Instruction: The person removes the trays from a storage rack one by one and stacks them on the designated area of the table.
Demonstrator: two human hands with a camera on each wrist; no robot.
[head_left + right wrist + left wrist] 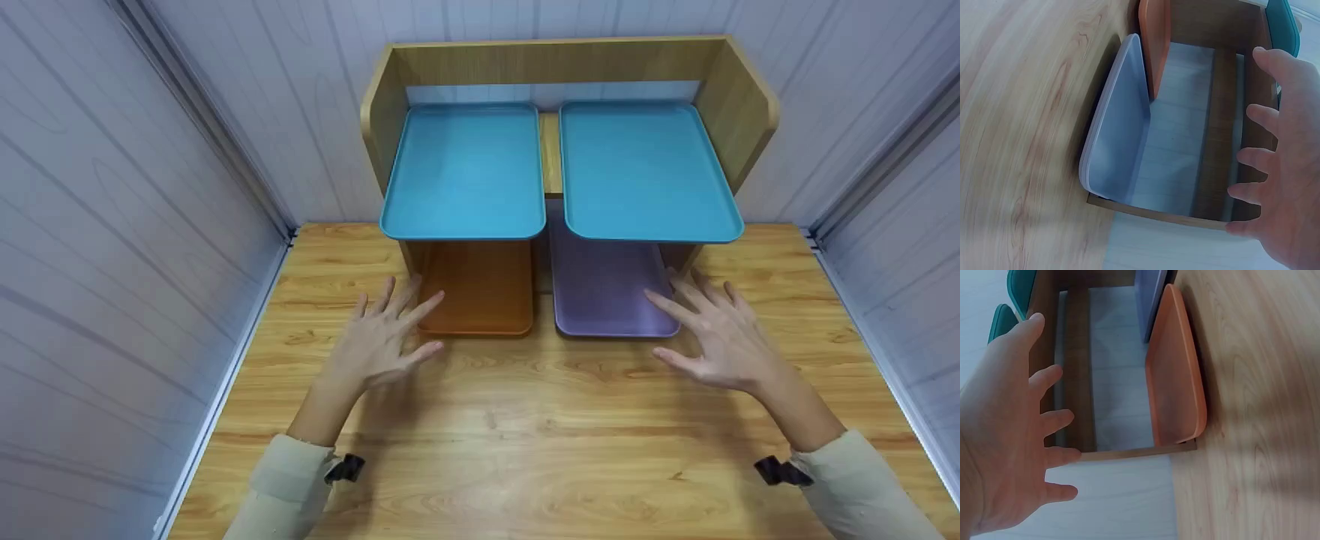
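No readable text, labels, brands, numbers or signs in any view.

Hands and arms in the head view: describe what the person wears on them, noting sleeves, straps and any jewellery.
Both hands, left hand and right hand, are bare: no gloves, rings or watch visible. Each forearm ends in a pale cream sleeve, pushed back from the wrist. A small black clip sits at each cuff.

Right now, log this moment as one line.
left hand: open, near orange tray | right hand: open, near purple tray | nothing held
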